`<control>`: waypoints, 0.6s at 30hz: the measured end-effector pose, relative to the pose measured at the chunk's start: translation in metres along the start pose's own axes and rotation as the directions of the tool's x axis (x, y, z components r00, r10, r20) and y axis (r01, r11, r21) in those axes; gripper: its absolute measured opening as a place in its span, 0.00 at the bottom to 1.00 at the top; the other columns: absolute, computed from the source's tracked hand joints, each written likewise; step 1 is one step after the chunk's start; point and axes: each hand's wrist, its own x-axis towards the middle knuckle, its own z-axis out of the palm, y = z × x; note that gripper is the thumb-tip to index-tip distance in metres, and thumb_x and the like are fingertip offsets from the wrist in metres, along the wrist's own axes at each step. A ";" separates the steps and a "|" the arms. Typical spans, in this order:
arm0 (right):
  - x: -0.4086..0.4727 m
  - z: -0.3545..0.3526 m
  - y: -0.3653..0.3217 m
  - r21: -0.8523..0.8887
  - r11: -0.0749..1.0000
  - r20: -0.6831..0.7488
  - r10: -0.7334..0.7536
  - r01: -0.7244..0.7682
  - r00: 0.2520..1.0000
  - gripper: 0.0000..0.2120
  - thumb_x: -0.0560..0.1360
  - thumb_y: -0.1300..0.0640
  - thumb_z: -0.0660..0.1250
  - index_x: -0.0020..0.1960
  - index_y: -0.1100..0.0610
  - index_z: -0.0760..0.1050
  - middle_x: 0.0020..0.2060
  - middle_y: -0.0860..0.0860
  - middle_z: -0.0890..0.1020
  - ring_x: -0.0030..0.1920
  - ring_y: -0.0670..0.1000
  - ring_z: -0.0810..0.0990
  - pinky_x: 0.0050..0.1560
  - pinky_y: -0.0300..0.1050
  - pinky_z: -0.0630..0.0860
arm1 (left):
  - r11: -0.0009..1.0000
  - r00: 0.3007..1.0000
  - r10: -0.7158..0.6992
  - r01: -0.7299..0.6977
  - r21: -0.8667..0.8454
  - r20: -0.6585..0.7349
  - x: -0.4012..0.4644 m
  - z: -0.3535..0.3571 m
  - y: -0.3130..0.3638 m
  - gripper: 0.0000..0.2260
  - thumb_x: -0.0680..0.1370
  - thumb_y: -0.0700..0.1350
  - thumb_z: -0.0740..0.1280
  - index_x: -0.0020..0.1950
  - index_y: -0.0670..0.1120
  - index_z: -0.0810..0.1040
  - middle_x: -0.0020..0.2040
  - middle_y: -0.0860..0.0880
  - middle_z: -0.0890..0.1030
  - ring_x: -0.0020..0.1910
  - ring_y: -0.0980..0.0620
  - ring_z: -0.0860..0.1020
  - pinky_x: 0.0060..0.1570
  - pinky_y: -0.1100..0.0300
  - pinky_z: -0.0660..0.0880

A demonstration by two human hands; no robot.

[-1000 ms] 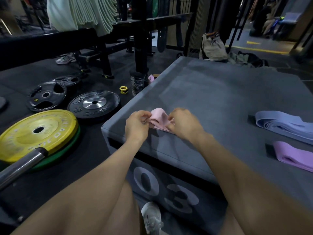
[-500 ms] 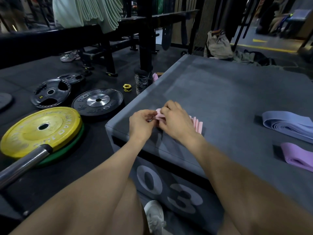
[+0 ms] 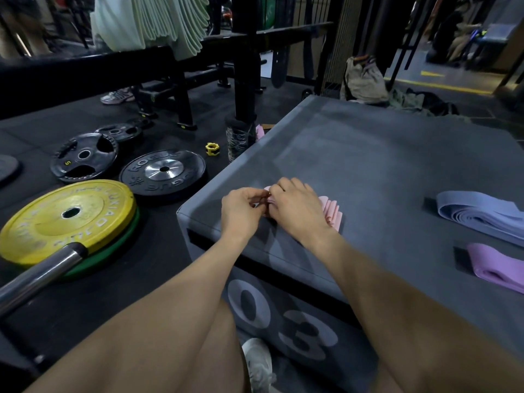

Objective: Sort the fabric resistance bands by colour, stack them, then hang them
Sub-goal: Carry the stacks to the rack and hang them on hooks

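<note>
The left hand (image 3: 241, 209) has its fingers curled in, pinching the near-left end of the pink bands (image 3: 331, 212) between thumb and fingertips. The right hand (image 3: 295, 207) lies just at its 3 o'clock, fingers bent over the same end of the stack and pressing it down, so most of the stack is hidden under the palm. Only the fanned edges of the pink bands show, sticking out at the right hand's 3 o'clock, resting on the grey top of the plyo box (image 3: 354, 154) close to its near-left corner.

Well away at 3 o'clock from the hands, a stack of blue bands (image 3: 479, 215) lies flat on the box, and a purple band (image 3: 496, 268) lies apart from it at its 6 o'clock.

On the floor at the hands' 9 o'clock sits a yellow weight plate (image 3: 71, 217) with a barbell sleeve (image 3: 42, 272) over it; a black plate (image 3: 163, 173) lies at its 2 o'clock. Pale green bands (image 3: 158, 21) hang from a rack at the hands' 11 o'clock.
</note>
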 end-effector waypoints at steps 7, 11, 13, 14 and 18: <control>0.002 -0.012 0.008 -0.085 0.995 0.025 -0.050 0.052 0.998 0.13 0.75 0.51 0.63 0.53 0.59 0.77 0.47 0.55 0.78 0.50 0.57 0.77 0.37 0.44 0.67 | 1.000 0.999 -0.003 0.003 0.003 -0.034 0.003 0.009 0.000 0.11 0.70 0.37 0.73 0.50 0.47 0.83 0.45 0.52 0.83 0.47 0.56 0.81 0.51 0.62 0.76; -0.001 -0.030 0.013 -0.102 0.994 0.038 -0.020 0.024 0.999 0.13 0.64 0.50 0.73 0.44 0.56 0.79 0.39 0.53 0.79 0.42 0.56 0.80 0.31 0.40 0.63 | 0.995 0.997 0.014 -0.021 -0.094 -0.074 0.000 0.015 0.015 0.08 0.71 0.41 0.73 0.50 0.48 0.83 0.44 0.55 0.82 0.45 0.57 0.79 0.46 0.71 0.73; -0.003 -0.045 0.019 -0.092 0.994 -0.020 -0.054 0.052 0.998 0.12 0.70 0.52 0.67 0.51 0.57 0.77 0.46 0.54 0.79 0.50 0.57 0.78 0.37 0.43 0.64 | 0.988 0.996 0.042 -0.053 -0.143 -0.083 -0.005 0.017 0.026 0.09 0.71 0.42 0.73 0.50 0.49 0.82 0.47 0.54 0.82 0.46 0.57 0.79 0.45 0.73 0.72; -0.002 -0.052 0.023 -0.113 0.992 -0.039 -0.065 0.060 0.997 0.11 0.74 0.54 0.63 0.54 0.57 0.76 0.49 0.54 0.78 0.53 0.57 0.77 0.39 0.44 0.65 | 0.984 0.994 0.066 -0.079 -0.158 -0.083 -0.007 0.016 0.032 0.09 0.71 0.42 0.73 0.51 0.50 0.82 0.49 0.53 0.82 0.47 0.58 0.79 0.46 0.73 0.71; 0.005 -0.094 0.025 -0.182 0.980 -0.039 -0.094 0.085 0.995 0.11 0.79 0.58 0.57 0.57 0.59 0.73 0.54 0.55 0.75 0.58 0.57 0.73 0.43 0.46 0.66 | 0.965 0.982 0.173 -0.183 -0.188 -0.069 -0.017 0.007 0.060 0.15 0.70 0.42 0.74 0.52 0.54 0.78 0.52 0.53 0.81 0.51 0.58 0.78 0.51 0.67 0.73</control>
